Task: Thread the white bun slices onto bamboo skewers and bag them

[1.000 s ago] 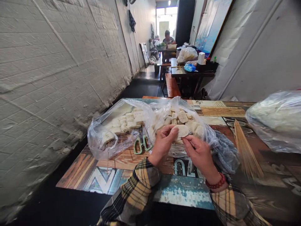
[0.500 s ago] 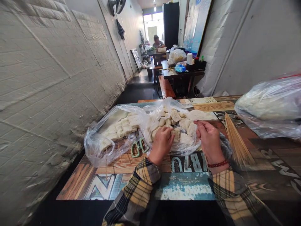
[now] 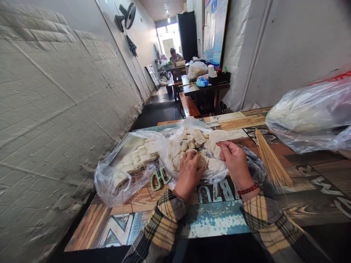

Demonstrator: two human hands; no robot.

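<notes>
My left hand [image 3: 189, 171] rests on the heap, its fingers curled over a pale spongy piece [image 3: 203, 160] that looks like tofu. In my right hand [image 3: 236, 164], thumb and forefinger are pinched together on a bamboo skewer [image 3: 234, 186], whose thin shaft shows below the palm. Under both hands, an opened clear plastic bag [image 3: 189, 124] spreads beneath loose pale pieces [image 3: 199, 137]. To the left, a second clear bag [image 3: 105, 182] holds rows of pale blocks [image 3: 145, 151], with skewer ends sticking out toward me. Green-handled scissors [image 3: 156, 180] lie between this bag and my left hand.
A bundle of bamboo skewers [image 3: 272, 160] lies right of my right hand. Beyond it sits a large filled plastic bag [image 3: 307, 113]. Dark crumpled plastic [image 3: 253, 164] is beside my right wrist. Farther back, a person [image 3: 175, 55] sits at another table.
The camera view has shifted a little. My left fingers have settled lower and flatter over the pale piece; my right hand keeps its pinch.
</notes>
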